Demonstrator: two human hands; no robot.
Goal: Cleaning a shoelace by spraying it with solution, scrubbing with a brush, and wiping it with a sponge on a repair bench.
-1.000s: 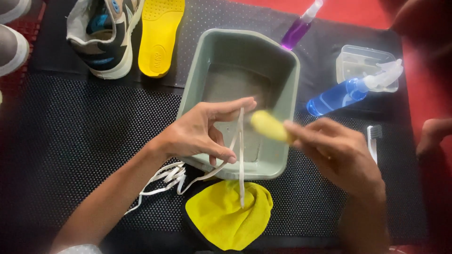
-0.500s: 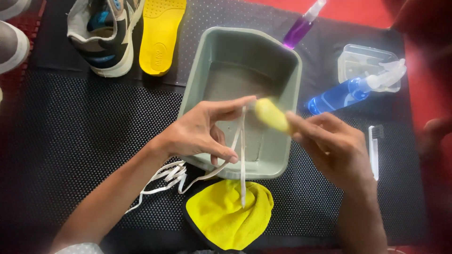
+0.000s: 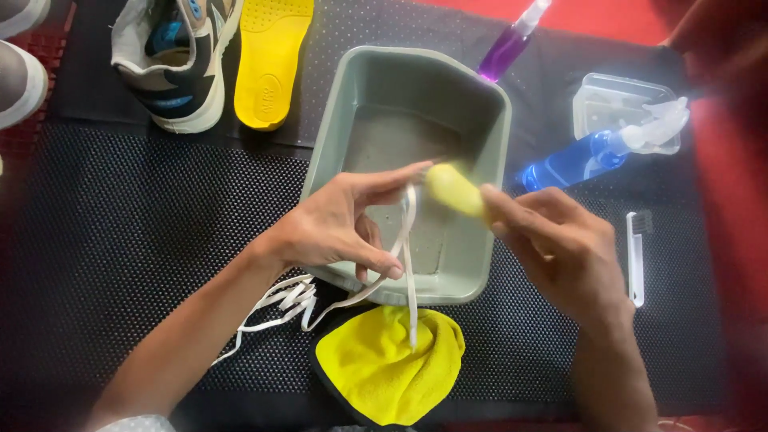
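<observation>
I see a black dotted mat (image 3: 120, 240) spread over a red floor (image 3: 624, 20), and on it a grey-green basin (image 3: 480, 144), a yellow cloth (image 3: 384, 368) just below it and a loose heap of white lace (image 3: 280, 304). Toward the top lie a sneaker (image 3: 172, 56) and a yellow insole (image 3: 268, 60). On my right sit a purple spray bottle (image 3: 508, 44), a blue spray bottle (image 3: 584, 156), a clear box (image 3: 608, 104) and a white toothbrush (image 3: 636, 256).

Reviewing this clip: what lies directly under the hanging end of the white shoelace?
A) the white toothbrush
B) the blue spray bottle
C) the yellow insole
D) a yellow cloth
D: the white shoelace, stretched by the left hand over the grey basin, hangs down onto the yellow cloth in front of the basin.
</observation>
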